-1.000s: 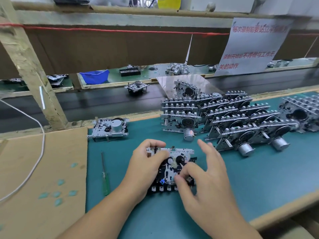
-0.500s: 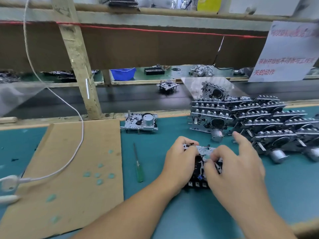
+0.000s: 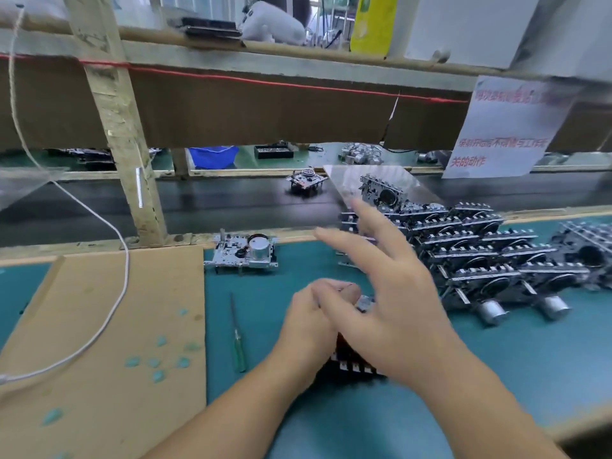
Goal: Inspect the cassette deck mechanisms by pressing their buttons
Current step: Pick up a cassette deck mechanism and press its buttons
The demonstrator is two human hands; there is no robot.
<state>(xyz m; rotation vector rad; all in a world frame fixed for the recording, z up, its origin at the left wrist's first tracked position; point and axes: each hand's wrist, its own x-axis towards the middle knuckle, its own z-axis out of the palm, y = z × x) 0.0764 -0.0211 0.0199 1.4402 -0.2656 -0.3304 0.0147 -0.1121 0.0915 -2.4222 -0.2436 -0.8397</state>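
Cassette deck mechanism (image 3: 351, 366): on the teal bench mat (image 3: 496, 376), near the front edge, mostly hidden under both hands; a row of black-and-white buttons visible along its near side, a small metal corner showing at the far side. Left hand (image 3: 308, 326): fingers curled round the left end of the mechanism, gripping it. Right hand (image 3: 397, 313): raised over the mechanism, fingers straight and spread, pointing away and to the left, motion-blurred; holding nothing. Stack of cassette deck mechanisms (image 3: 490, 256): right of the hands, laid in overlapping rows on the mat, silver motor cans at the near ends. Single mechanism (image 3: 243, 251): flat at the far edge of the mat, well apart from the hands, round silver motor on top. Green-handled screwdriver (image 3: 237, 339): lying on the mat just left of the left forearm, tip pointing away. Cardboard sheet (image 3: 99, 326): left of the mat, spotted with teal scraps. White cable (image 3: 109, 226): trailing across the cardboard. Another mechanism (image 3: 306, 182): on the dark conveyor belt (image 3: 215, 200) beyond the bench. Paper notice (image 3: 506, 127): red lettering, hung upper right. Blue bin (image 3: 213, 155): on the far bench.
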